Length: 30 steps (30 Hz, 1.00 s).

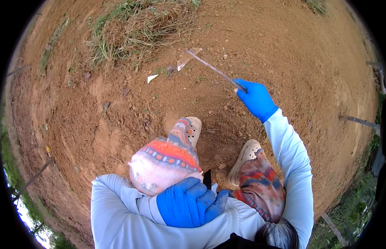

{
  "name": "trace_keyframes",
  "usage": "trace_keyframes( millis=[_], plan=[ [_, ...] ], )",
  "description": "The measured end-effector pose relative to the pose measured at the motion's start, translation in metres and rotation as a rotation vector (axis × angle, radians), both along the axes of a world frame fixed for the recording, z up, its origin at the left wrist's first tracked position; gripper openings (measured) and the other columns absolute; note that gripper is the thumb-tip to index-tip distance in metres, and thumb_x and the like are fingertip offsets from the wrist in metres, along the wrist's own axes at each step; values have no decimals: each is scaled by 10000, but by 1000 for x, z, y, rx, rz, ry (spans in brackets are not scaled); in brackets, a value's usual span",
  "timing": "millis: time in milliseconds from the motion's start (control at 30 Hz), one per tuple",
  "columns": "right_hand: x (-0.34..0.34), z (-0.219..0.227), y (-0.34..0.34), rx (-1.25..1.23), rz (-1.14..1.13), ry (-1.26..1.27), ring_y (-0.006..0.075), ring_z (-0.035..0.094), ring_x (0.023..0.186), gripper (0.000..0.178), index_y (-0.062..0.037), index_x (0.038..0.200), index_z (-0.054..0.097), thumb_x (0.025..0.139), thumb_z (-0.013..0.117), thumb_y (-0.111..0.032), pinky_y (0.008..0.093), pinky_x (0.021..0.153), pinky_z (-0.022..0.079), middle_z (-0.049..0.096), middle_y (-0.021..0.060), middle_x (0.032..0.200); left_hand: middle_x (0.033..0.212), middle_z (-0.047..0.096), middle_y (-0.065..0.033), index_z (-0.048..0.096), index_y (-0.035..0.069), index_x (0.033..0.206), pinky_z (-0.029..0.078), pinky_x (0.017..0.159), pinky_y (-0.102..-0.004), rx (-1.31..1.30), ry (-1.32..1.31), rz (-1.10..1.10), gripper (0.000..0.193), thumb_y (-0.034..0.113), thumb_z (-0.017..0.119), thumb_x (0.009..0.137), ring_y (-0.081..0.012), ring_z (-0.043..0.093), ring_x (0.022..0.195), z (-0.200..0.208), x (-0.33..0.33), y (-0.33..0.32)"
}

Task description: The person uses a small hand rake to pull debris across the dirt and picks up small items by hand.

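Note:
My right hand (256,98), in a blue glove, is stretched forward and closed round the end of a thin-handled hand hoe (217,71). The hoe's flat, triangular blade (188,59) rests on or just above the brown soil, beyond my feet. My left hand (188,203), also gloved in blue, lies curled against my body beside my bent left knee. A narrow black strip (207,179) shows next to its fingers; whether the hand holds it cannot be seen. A small white scrap (152,78) lies on the soil left of the blade.
A heap of dry and green grass (139,31) lies at the far left of the blade. My light clogs (193,130) stand on loose soil (292,62). Wooden stakes (35,176) edge the ground on the left and right, with greenery (359,216) beyond.

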State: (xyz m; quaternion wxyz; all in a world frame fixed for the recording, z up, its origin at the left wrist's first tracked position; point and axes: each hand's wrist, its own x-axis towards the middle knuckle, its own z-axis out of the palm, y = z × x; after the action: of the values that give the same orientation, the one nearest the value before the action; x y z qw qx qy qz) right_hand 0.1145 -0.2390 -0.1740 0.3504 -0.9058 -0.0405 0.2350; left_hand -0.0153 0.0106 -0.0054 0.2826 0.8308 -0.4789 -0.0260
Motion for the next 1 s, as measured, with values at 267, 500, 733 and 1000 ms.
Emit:
trace_keyframes(
  millis=[267,500,733,1000],
  plan=[
    [18,-37,85,260,206,454,367,599,896,327,-68,1095,616,860,545,-285,429,781,475,626,197,994,745,522,-2,656,113,947,431,554,-255,-113,-85,75,296,118,661,651,-143,502,685,-5,2,13],
    [19,-49,139,79,204,-102,358,608,838,377,-120,1186,556,870,520,-323,454,738,482,632,185,920,757,517,-4,667,108,962,407,511,-243,-132,-58,25,346,106,658,616,-128,494,633,-6,8,22],
    [-24,-18,32,22,254,51,346,617,857,383,-124,1202,553,866,536,-306,430,752,491,640,172,945,741,543,-9,660,90,947,415,496,-257,-116,5,-44,319,154,698,637,-144,526,621,-1,10,21],
    [-137,-20,-122,64,-463,162,265,635,910,375,-71,1159,589,857,565,-292,357,802,488,652,162,990,758,537,-1,645,137,980,453,629,-318,32,-48,-57,310,279,706,711,-167,523,674,3,0,7]
  ],
)
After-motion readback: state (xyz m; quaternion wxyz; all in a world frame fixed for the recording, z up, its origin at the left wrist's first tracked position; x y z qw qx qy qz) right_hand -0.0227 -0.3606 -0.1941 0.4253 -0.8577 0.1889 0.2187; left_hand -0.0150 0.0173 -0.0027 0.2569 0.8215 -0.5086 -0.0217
